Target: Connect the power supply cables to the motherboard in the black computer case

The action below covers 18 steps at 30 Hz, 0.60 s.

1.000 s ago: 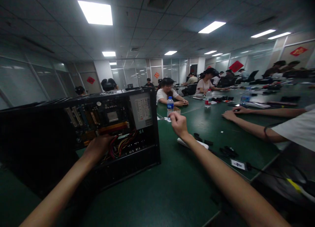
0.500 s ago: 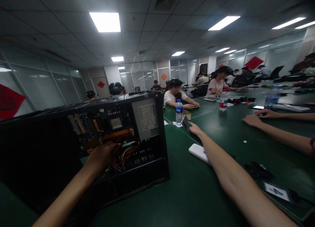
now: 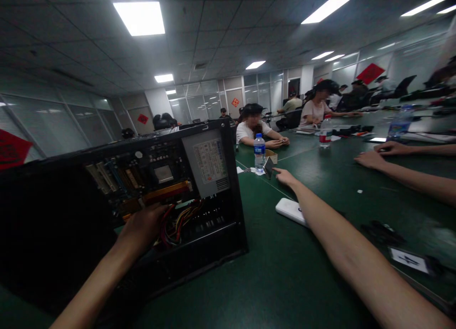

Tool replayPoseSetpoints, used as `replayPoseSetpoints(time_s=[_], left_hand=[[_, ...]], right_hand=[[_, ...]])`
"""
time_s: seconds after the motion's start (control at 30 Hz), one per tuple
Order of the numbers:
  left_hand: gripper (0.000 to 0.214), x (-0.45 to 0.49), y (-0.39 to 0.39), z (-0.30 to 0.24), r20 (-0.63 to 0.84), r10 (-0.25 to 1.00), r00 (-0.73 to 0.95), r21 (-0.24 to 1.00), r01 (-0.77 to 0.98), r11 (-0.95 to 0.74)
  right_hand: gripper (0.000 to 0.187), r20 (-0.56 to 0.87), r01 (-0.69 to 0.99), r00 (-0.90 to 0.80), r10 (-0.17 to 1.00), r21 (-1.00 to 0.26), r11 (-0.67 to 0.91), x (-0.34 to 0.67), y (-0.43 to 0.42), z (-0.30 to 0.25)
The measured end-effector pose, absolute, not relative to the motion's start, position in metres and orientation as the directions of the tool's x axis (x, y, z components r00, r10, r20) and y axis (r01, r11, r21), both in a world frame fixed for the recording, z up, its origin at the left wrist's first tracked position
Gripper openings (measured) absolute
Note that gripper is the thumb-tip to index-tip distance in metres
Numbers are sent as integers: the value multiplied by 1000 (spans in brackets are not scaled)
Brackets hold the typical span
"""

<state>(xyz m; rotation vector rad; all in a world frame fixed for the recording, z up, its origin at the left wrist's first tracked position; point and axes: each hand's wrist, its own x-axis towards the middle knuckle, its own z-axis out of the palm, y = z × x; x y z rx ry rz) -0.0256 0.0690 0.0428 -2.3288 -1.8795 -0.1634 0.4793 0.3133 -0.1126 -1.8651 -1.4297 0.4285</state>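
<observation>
A black computer case (image 3: pixel 228 191) stands on the left with its side off. Inside it show a motherboard (image 3: pixel 153 153), a grey power supply (image 3: pixel 208 165) and a bundle of red, yellow and black power cables (image 3: pixel 178 224). My left hand (image 3: pixel 144 227) reaches into the case, its fingers closed at the cable bundle; shadow hides the fingertips. My right hand (image 3: pixel 286 178) stretches forward over the table, index finger extended to a small dark phone-like device (image 3: pixel 269 168) propped upright. That hand holds nothing. The device leans close to a blue-capped water bottle (image 3: pixel 260 153) and a small cardboard box (image 3: pixel 272 156).
A white power bank-like block (image 3: pixel 290 210) lies under my right forearm. Black cables (image 3: pixel 383 234) and a numbered card (image 3: pixel 408 259) lie at right. Another person's hands (image 3: pixel 372 159) rest on the green table (image 3: pixel 285 272). A red-capped bottle (image 3: pixel 325 131) stands beyond; several people sit around.
The view has tilted slightly downward, so the background sits higher. My left hand stays at the cables, and my right index finger remains by the small device.
</observation>
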Motion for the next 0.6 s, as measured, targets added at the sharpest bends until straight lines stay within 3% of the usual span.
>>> replayPoseSetpoints(time_s=[0.6], left_hand=[[45,-26,71,43,157,968,195,-55,980,-189]], right_hand=[[63,14,636,279,960,-752,-173,472,317,-106]])
